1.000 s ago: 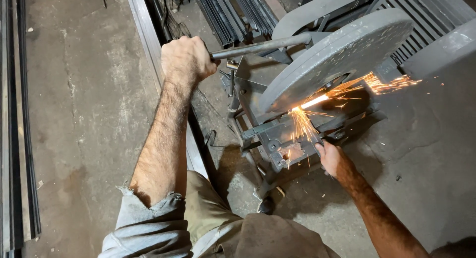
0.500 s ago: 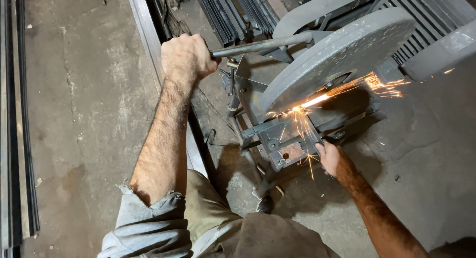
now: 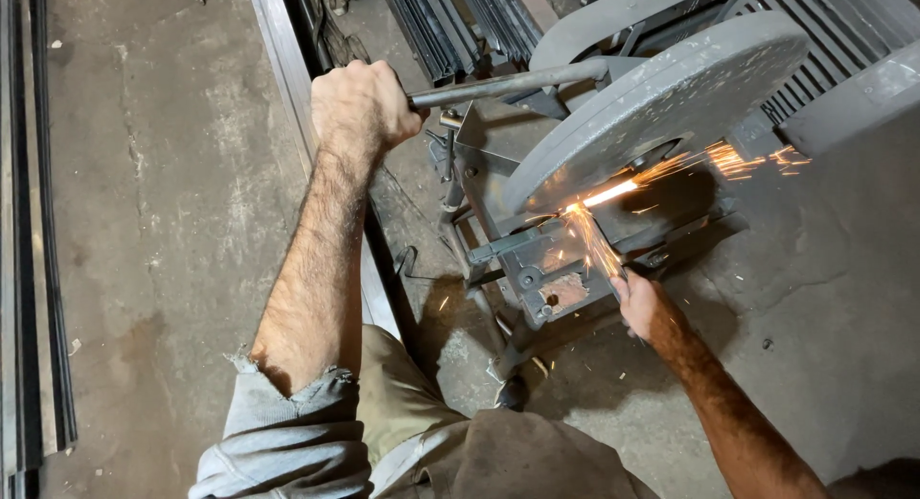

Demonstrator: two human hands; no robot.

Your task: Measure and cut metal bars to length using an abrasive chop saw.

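Note:
My left hand (image 3: 359,101) is closed around the round steel handle bar (image 3: 508,85) of a grey chop saw. The saw's big grey disc guard (image 3: 661,96) is tilted down over the vise (image 3: 546,269). Bright orange sparks (image 3: 599,197) spray from under the guard where the blade meets the metal workpiece. My right hand (image 3: 642,302) sits low beside the vise, gripping the end of the workpiece just below the sparks; the piece itself is mostly hidden by my hand and the sparks.
A long steel profile (image 3: 287,87) runs along the concrete floor to the left of the saw. More steel strips (image 3: 34,221) lie at the far left edge. Stacked dark bars (image 3: 450,20) rest behind the saw. My knee (image 3: 412,403) is near the saw's base.
The spark spray has shifted and now drops more toward my right hand. Both hands stay where they were, and the saw guard keeps its tilt.

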